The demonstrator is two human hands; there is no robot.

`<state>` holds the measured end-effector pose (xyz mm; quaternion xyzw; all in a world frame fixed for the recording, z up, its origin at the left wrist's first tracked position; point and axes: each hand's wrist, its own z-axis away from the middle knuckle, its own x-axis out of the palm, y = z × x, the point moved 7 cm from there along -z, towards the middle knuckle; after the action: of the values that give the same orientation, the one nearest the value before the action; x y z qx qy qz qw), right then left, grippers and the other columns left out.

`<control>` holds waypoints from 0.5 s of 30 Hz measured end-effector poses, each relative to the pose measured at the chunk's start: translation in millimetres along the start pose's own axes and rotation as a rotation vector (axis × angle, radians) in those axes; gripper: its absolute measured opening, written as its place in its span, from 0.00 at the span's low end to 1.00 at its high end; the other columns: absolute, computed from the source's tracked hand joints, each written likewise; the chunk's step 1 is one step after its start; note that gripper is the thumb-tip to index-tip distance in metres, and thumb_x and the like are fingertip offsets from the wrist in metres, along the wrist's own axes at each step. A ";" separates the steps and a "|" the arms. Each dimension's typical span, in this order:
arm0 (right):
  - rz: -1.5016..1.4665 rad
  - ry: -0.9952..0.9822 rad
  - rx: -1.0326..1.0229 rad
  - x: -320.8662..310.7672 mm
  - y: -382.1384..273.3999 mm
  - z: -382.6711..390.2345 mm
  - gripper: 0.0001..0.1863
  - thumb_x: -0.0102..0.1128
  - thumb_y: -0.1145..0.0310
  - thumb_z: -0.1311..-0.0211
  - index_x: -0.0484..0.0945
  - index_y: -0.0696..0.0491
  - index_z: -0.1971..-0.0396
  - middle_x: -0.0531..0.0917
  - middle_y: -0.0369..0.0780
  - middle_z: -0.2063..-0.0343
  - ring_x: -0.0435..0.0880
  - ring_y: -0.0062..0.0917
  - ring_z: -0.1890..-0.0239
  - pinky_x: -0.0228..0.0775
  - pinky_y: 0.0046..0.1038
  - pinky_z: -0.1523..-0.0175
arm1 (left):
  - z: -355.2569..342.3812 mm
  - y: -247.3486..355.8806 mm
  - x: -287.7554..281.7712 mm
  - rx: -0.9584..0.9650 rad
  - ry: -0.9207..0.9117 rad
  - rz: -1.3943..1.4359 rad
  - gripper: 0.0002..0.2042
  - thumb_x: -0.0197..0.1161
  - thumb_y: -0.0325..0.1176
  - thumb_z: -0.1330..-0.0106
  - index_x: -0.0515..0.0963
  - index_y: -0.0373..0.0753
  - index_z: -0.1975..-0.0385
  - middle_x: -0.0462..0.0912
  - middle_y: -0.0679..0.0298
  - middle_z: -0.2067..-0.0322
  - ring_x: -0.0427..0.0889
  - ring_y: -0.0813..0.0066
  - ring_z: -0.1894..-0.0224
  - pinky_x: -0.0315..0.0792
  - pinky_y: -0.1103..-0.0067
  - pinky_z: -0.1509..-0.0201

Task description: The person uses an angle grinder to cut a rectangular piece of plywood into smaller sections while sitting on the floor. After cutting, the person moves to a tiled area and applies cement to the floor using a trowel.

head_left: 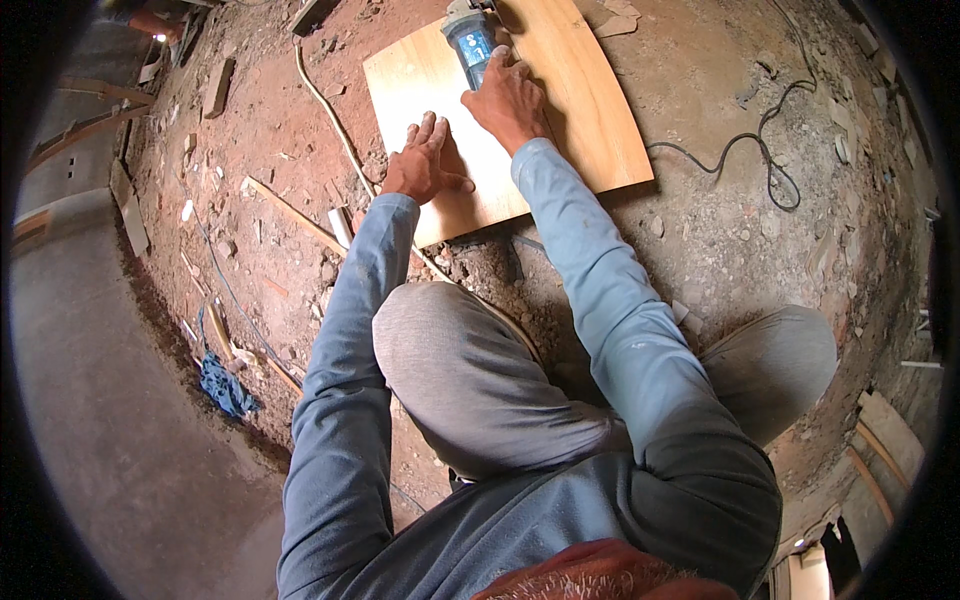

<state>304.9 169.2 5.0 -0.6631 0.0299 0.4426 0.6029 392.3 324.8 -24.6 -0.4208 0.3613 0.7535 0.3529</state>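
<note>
A tan wood-grain tile (590,90) lies flat on the dusty ground in front of my bent knees. My left hand (422,162) presses flat on its near left part, fingers spread. My right hand (507,98) grips a blue and grey handheld power tool (469,38) that rests on the tile's far side. The tool's front end is cut off by the top edge of the view.
A black cable (770,150) loops over the rubble to the right. A pale cord (330,110) runs along the tile's left side. Wood strips (293,213), tile scraps and a blue rag (225,385) litter the red dirt at left; a smooth grey floor (120,420) lies beyond.
</note>
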 end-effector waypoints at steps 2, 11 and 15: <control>0.038 0.016 0.003 -1.8 -0.2 0.2 0.48 0.63 0.64 0.48 0.50 0.68 0.30 0.63 0.77 0.42 0.69 0.65 0.37 0.53 0.57 0.32 | -0.2 0.1 0.2 -0.001 -0.003 0.000 0.65 0.84 0.56 0.65 0.52 0.41 0.24 0.46 0.53 0.23 0.46 0.42 0.23 0.51 0.62 0.21; 0.241 0.156 -0.070 -8.6 -2.9 7.1 0.44 0.65 0.64 0.50 0.60 0.68 0.34 0.77 0.64 0.55 0.84 0.54 0.57 0.76 0.46 0.52 | -0.3 2.3 -1.4 -0.001 0.006 0.009 0.64 0.84 0.54 0.65 0.53 0.40 0.25 0.46 0.52 0.23 0.45 0.43 0.23 0.50 0.62 0.20; 0.234 0.133 -0.064 -10.0 -4.4 10.9 0.43 0.65 0.64 0.50 0.61 0.68 0.35 0.78 0.63 0.57 0.85 0.52 0.59 0.78 0.44 0.54 | 2.8 1.3 -2.0 -0.005 -0.002 0.007 0.64 0.84 0.54 0.64 0.52 0.39 0.25 0.46 0.51 0.23 0.45 0.43 0.23 0.49 0.62 0.20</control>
<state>295.4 174.4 16.0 -0.7017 0.1329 0.4657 0.5226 391.0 326.0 -21.4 -0.4198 0.3604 0.7561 0.3496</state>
